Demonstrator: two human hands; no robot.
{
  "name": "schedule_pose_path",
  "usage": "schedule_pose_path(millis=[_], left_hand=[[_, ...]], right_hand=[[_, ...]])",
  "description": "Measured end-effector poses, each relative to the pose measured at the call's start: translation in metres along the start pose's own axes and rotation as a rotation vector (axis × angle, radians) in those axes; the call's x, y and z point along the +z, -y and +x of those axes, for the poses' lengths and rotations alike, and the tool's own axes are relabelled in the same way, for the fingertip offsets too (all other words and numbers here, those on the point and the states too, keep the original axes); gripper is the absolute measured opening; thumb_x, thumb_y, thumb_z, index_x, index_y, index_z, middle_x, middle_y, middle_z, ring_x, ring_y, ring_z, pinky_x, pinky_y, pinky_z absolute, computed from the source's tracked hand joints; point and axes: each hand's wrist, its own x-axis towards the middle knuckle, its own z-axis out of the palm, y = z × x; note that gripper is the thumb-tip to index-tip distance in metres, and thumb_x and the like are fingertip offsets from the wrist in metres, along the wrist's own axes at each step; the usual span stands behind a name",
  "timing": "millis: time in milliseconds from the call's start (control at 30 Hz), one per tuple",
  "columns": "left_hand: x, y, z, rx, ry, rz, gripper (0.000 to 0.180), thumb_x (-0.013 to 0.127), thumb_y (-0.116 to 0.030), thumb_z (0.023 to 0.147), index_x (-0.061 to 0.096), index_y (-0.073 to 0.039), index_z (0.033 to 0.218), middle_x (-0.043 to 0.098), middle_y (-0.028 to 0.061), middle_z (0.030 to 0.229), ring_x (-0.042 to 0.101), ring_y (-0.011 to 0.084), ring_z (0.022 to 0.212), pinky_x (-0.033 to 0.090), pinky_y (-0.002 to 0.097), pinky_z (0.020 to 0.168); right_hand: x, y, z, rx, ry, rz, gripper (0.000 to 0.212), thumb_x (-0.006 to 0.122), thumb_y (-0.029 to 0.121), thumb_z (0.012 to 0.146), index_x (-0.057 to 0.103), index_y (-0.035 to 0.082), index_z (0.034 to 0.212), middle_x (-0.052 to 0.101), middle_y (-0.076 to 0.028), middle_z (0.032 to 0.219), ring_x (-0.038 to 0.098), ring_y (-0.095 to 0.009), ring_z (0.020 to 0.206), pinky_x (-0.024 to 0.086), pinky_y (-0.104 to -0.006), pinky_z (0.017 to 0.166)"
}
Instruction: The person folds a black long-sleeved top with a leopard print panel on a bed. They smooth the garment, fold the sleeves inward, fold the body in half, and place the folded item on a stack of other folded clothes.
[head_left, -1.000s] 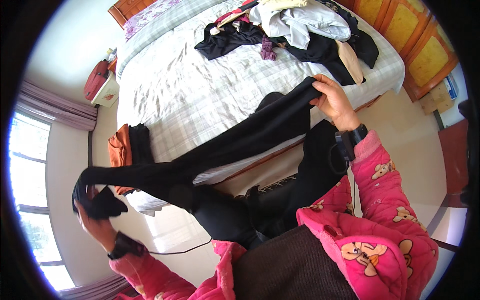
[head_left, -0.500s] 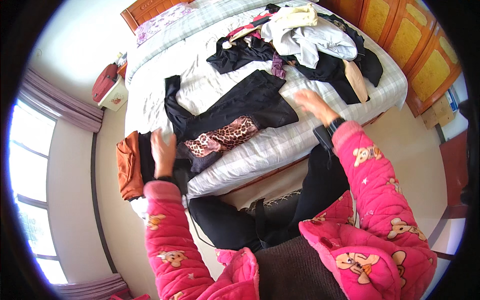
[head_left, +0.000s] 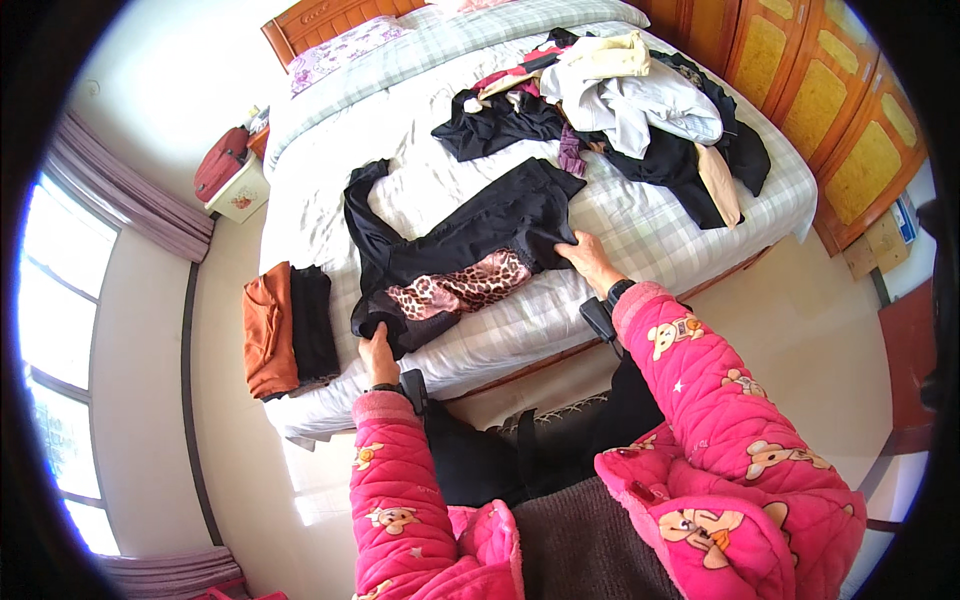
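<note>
A black long-sleeved top (head_left: 465, 215) lies spread on the bed, one sleeve reaching toward the far side. Leopard-print fabric (head_left: 470, 283) shows along its near edge, with dark grey cloth beside it. At the near left corner, my left hand (head_left: 378, 358) pinches the black cloth between thumb and fingers. My right hand (head_left: 590, 260) grips the top's right edge, thumb uppermost. Left of the top, a folded orange garment (head_left: 268, 330) and folded black clothing (head_left: 312, 325) lie side by side at the bed's corner.
A heap of mixed clothes (head_left: 640, 110), white, black and beige, covers the bed's far right. Wooden wardrobe doors (head_left: 800, 90) stand beyond it. A red bag (head_left: 222, 163) rests on a small white cabinet (head_left: 240, 195) at the left. The checked bedsheet (head_left: 540, 325) hangs over the near edge.
My left hand has moved right from beside the folded clothes and taken hold of the top's near left corner. My right hand has come down and grasped its right edge.
</note>
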Motion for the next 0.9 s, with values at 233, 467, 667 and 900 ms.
schedule_pose_path(millis=[233, 467, 667, 900], left_hand=[[-0.083, -0.071, 0.050, 0.378, -0.097, 0.549, 0.023, 0.061, -0.014, 0.087, 0.061, 0.002, 0.104, 0.064, 0.0070, 0.085, 0.058, 0.0172, 0.074, 0.048, 0.0317, 0.072], [-0.103, -0.077, -0.016, 0.511, -0.281, 1.313, 0.051, 0.063, -0.017, 0.078, 0.051, 0.001, 0.123, 0.060, 0.0267, 0.112, 0.058, 0.0433, 0.103, 0.047, 0.0460, 0.091], [-0.013, -0.049, -0.096, 0.867, 0.003, 1.188, 0.049, 0.069, -0.013, 0.074, 0.056, -0.007, 0.122, 0.057, 0.0153, 0.118, 0.053, 0.0364, 0.112, 0.043, 0.0454, 0.095], [0.060, -0.024, -0.113, 0.762, 0.531, 1.318, 0.015, 0.064, -0.019, 0.079, 0.068, -0.013, 0.092, 0.066, 0.0098, 0.092, 0.061, 0.0307, 0.096, 0.044, 0.0492, 0.086]], right_hand=[[-0.070, 0.059, -0.011, 0.001, 0.290, 0.575, 0.020, 0.069, 0.021, 0.085, 0.067, 0.004, 0.096, 0.063, 0.002, 0.082, 0.058, -0.009, 0.067, 0.047, -0.0251, 0.058], [-0.078, 0.034, -0.043, 0.352, 0.316, 0.334, 0.012, 0.062, 0.023, 0.091, 0.061, 0.011, 0.088, 0.060, 0.003, 0.072, 0.058, -0.007, 0.062, 0.047, -0.0206, 0.055], [-0.040, 0.001, -0.053, 0.293, 0.375, 0.267, 0.018, 0.062, 0.026, 0.091, 0.063, 0.009, 0.087, 0.062, 0.001, 0.074, 0.060, -0.006, 0.065, 0.048, -0.0198, 0.055], [0.005, 0.023, -0.052, -0.117, 0.277, -0.279, 0.031, 0.069, 0.029, 0.075, 0.062, -0.001, 0.078, 0.062, -0.020, 0.071, 0.062, -0.034, 0.066, 0.046, -0.0433, 0.061]])
